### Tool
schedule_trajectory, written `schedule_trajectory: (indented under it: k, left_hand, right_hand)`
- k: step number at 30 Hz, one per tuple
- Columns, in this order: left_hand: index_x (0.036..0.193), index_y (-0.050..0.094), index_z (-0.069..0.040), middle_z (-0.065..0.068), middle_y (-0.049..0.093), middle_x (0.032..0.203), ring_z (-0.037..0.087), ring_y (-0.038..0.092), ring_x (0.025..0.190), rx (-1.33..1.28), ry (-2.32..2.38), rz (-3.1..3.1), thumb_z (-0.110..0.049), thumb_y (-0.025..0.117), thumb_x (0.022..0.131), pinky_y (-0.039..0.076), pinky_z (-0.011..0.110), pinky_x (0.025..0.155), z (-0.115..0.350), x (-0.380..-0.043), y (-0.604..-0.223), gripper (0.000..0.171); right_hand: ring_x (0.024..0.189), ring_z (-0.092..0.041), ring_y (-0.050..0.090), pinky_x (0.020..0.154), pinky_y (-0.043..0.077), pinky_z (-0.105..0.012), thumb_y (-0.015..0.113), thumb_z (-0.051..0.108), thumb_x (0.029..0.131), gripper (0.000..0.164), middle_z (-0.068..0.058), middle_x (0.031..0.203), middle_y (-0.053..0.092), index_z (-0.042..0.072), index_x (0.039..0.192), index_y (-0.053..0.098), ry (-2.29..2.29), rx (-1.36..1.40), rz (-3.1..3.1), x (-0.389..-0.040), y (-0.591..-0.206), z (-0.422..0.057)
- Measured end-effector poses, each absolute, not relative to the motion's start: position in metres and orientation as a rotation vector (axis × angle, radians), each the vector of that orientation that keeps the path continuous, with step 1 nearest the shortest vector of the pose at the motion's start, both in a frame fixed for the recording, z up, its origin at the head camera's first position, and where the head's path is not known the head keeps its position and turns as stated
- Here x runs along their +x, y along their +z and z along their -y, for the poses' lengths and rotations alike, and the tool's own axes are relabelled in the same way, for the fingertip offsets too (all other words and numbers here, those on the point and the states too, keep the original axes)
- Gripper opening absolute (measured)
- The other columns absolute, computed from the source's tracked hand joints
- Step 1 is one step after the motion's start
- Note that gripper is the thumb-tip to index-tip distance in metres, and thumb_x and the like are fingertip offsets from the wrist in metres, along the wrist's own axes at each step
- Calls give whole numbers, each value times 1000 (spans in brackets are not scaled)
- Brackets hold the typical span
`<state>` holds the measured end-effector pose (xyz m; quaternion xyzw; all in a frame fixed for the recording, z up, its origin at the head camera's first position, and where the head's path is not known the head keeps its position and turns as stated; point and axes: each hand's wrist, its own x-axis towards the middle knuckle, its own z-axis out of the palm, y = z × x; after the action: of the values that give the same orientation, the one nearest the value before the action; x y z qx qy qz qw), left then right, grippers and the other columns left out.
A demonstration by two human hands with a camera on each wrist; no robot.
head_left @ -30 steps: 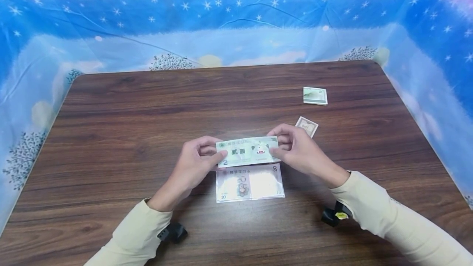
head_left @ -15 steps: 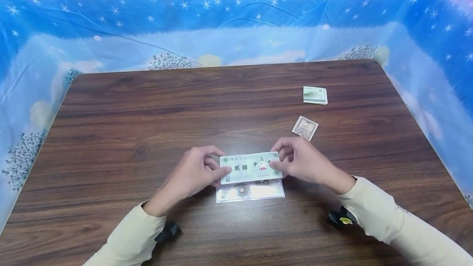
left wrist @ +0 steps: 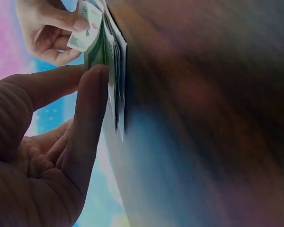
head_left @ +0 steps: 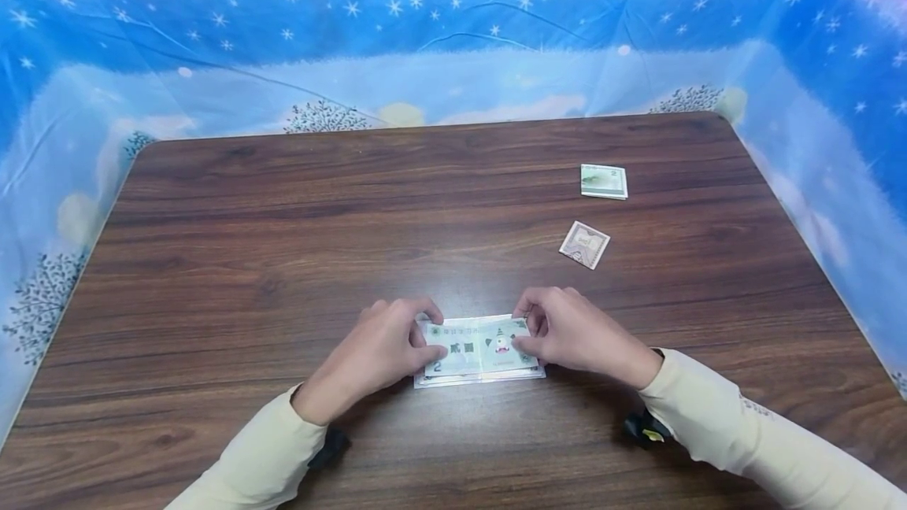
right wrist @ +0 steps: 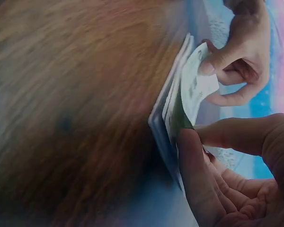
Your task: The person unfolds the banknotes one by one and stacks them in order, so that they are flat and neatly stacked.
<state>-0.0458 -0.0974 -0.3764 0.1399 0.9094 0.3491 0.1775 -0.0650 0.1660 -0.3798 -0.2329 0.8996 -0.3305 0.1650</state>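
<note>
A green play banknote (head_left: 464,349) marked 2 lies over a small stack of banknotes (head_left: 453,382) near the front middle of the table. My left hand (head_left: 386,345) pinches its left end between thumb and fingers. At the other end my right hand (head_left: 567,333) pinches it the same way. Both wrist views show the green banknote (left wrist: 87,28) bowed a little above the layered stack (right wrist: 168,106), whose notes show as several thin edges. Most of the stack is hidden beneath the green note in the head view.
A folded green banknote (head_left: 604,182) lies at the back right of the wooden table (head_left: 283,219). Closer in is a folded brownish banknote (head_left: 585,245), turned at an angle. A blue patterned cloth (head_left: 453,30) stands around the table's back and sides.
Both hands have brought the green banknote down and toward the person, from behind the 20 banknote to over it. The brownish folded note is now fully uncovered by the right hand.
</note>
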Motion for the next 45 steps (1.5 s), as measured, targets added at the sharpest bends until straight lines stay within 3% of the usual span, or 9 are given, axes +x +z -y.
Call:
schedule_trajectory:
  k: [12,19,28,39,45]
  left_hand:
    - [105,69,-3,-6,59,64,8,54,55,404,893,-2673,-17,89,78,45,27,51,95,-45,-379,36]
    - [112,70,-6,-8,64,66,5,56,58,448,946,-2702,-22,81,88,49,31,62,102,-50,-373,31]
    - [114,69,-5,-6,73,74,7,65,60,398,1118,-2654,-20,73,95,53,32,64,118,-55,-365,24]
    - [113,69,-6,-4,74,79,13,68,62,399,1186,-2621,-21,71,96,54,32,61,121,-57,-363,22]
    - [116,69,-8,-4,74,80,14,68,58,391,1204,-2592,-22,70,97,54,32,60,122,-57,-363,23]
  right_hand:
    - [56,0,49,56,46,-25,89,23,77,33,13,64,55,8,95,65,-758,-730,-2754,-63,-387,-170]
    - [54,-6,55,51,48,-26,86,25,82,34,9,67,61,4,100,67,-881,-615,-2734,-81,-374,-183]
    - [71,-21,67,65,52,-35,78,20,90,20,-8,84,72,4,99,70,-914,-280,-2898,-144,-362,-237]
    - [87,-33,66,76,44,-39,76,22,90,31,-22,95,72,-4,104,68,-926,19,-3055,-199,-377,-283]
    - [97,-38,63,88,45,-49,76,25,91,42,-27,109,68,-7,115,65,-929,86,-3007,-221,-380,-292]
